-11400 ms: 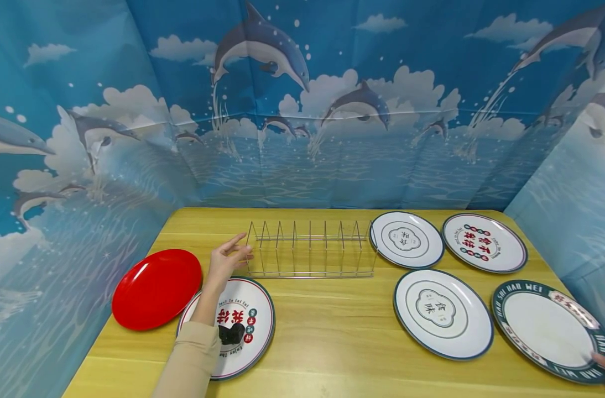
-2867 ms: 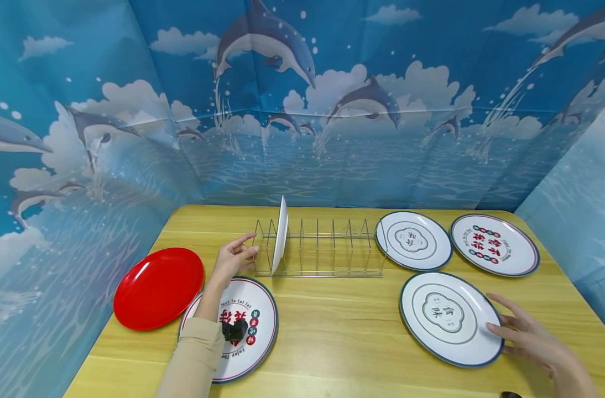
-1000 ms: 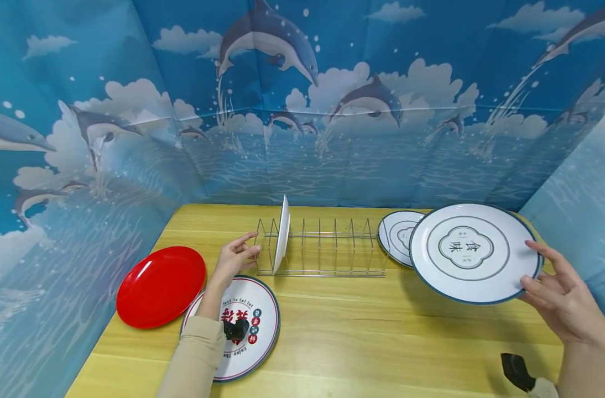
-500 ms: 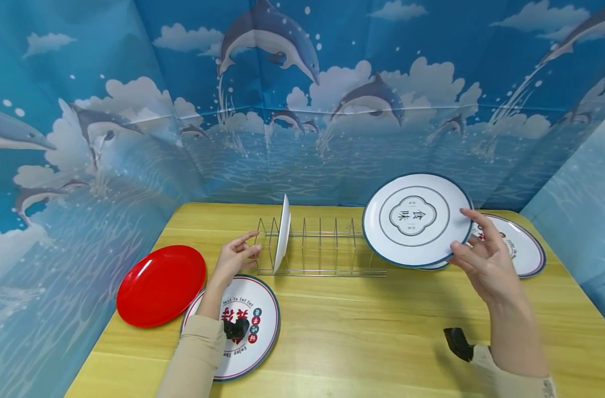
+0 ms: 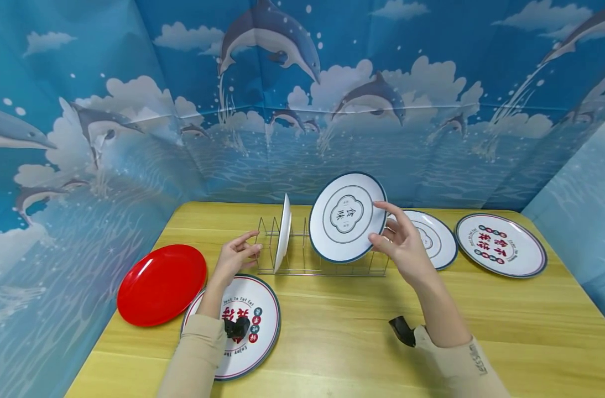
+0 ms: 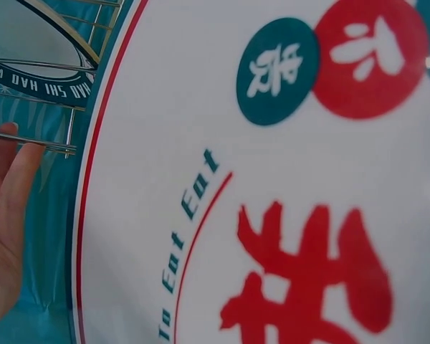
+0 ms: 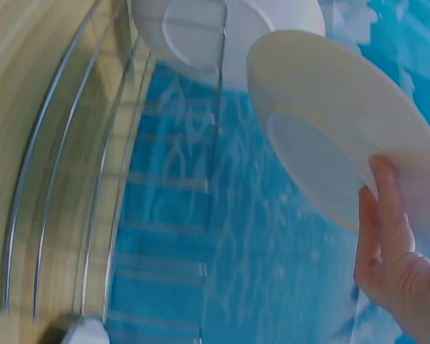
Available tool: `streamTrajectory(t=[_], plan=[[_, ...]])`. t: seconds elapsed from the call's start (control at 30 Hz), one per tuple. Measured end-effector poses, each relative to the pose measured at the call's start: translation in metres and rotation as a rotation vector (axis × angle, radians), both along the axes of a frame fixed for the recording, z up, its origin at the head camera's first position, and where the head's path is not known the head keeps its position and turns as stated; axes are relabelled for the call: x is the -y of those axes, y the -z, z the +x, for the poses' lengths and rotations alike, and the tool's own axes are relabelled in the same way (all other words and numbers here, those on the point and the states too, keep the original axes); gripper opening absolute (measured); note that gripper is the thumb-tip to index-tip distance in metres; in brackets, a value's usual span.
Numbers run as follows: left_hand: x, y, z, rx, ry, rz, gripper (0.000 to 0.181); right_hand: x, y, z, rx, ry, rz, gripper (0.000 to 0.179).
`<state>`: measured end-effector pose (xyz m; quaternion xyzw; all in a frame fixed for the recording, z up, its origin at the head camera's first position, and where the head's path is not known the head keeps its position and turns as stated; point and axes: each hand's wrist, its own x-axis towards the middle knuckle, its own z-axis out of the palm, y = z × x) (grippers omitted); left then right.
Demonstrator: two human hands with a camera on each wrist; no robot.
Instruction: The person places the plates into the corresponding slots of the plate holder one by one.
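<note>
My right hand (image 5: 404,246) pinches the right rim of a white plate (image 5: 344,221) with a blue edge, thumb on the face and fingers behind. The plate is tilted up above the wire plate rack (image 5: 327,272); in the right wrist view its underside (image 7: 322,143) shows, apart from the wires. At the rack's left end, my left hand (image 5: 233,260) holds the end wire between thumb and fingers. Another plate (image 5: 283,235) stands upright in a slot near that end; the left wrist view shows its green lettered rim (image 6: 36,82) behind the wires.
A red plate (image 5: 160,284) lies at the left. Beneath my left forearm lies a white plate with red lettering (image 5: 262,293). A white plate (image 5: 439,243) and a lettered plate (image 5: 501,246) lie at the back right. A dolphin-printed cloth (image 5: 312,138) hangs behind the table (image 5: 342,342).
The green-rimmed plate went from the right of the table into the rack. My right hand then lifted the blue-edged plate and carried it left over the rack. My left hand stayed at the rack.
</note>
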<state>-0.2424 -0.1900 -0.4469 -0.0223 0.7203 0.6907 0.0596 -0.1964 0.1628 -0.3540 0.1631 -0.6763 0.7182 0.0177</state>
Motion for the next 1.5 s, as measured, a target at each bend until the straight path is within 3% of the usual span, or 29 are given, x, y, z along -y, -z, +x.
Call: streamTrajectory(t=[0.4,0.87,1.17,1.5], plan=[[-0.001,-0.001,-0.001,0.004,0.011,-0.011,0.051,0.056,0.0,-0.018,-0.057,0.065,0.123,0.056],[-0.001,-0.002,0.0,0.02,-0.002,-0.001,0.05,0.1,0.003,-0.022,-0.158,0.154,0.318,0.055],[-0.001,-0.002,-0.001,0.024,0.004,0.013,0.052,0.122,0.017,-0.019,-0.143,0.186,0.411,0.052],[0.0,-0.001,-0.002,0.029,0.007,0.004,0.052,0.13,0.041,-0.02,-0.213,0.208,0.437,0.052]])
